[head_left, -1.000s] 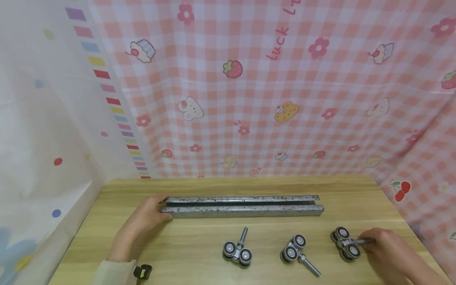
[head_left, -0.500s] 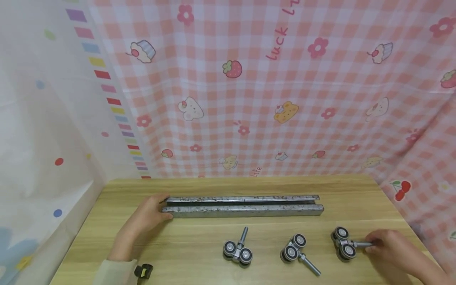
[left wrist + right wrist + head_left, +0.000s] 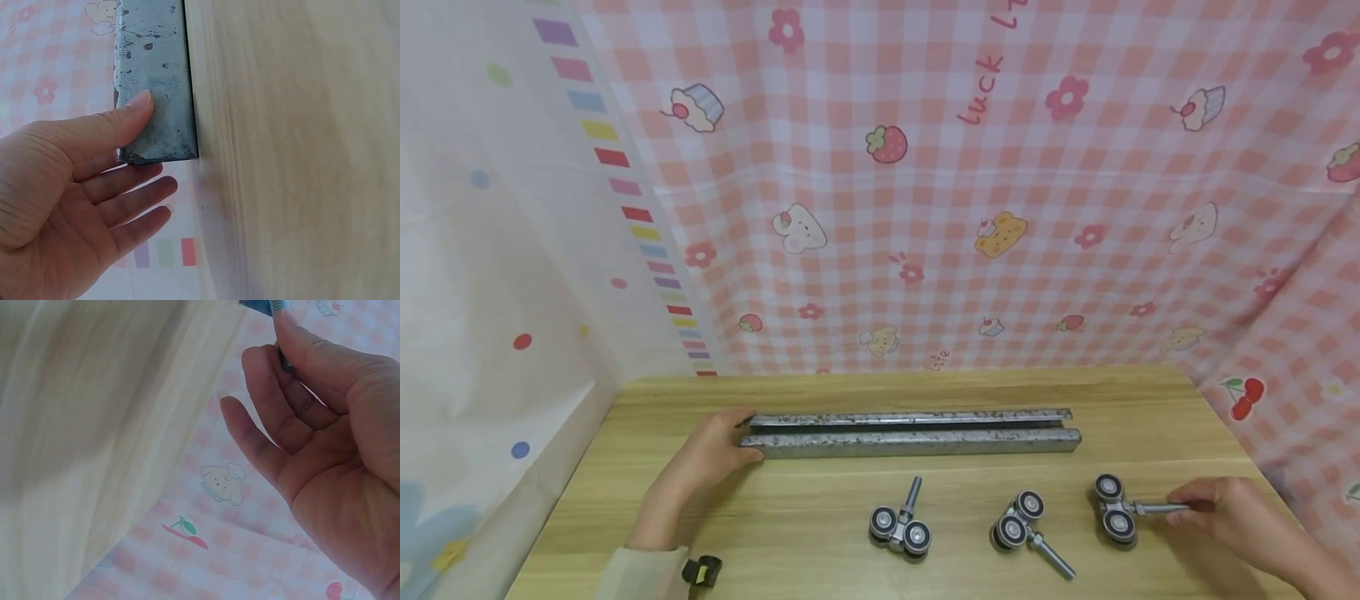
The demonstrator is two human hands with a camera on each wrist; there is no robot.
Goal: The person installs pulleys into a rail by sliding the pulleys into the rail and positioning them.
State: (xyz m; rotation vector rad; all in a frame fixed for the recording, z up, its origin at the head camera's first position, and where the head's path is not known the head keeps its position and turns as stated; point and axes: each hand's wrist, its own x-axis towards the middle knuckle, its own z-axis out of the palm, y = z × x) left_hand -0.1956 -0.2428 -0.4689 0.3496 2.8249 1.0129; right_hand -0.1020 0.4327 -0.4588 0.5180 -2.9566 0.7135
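A: Where is the metal rail (image 3: 913, 446), please?

B: It lies lengthwise on the table (image 3: 805, 508), with its long slot upward. I take it as the landmark for everything.

A: How is the left hand (image 3: 718, 450) placed on it?

B: This grip is clamped on the rail's left end. In the left wrist view the thumb lies along the rail's wall, and three fingers extend a little past the end.

A: And the right hand (image 3: 1228, 512)?

B: It is beyond the rail's right end, on the near side. Thumb and fingers are together, pinching the free end of a bolt (image 3: 1153, 507). This bolt belongs to the held roller piece (image 3: 1116, 506), whose wheels stick out from the grip on the side toward the rail, apart from it. Whether these wheels touch the table, I cannot tell.

A: The other two pieces?

B: The middle roller piece (image 3: 1011, 532) is near the rail's right part, its bolt turned away from the rail. The left roller piece (image 3: 898, 538) is near the rail's middle, its bolt pointing toward it. Both lie on the near side.
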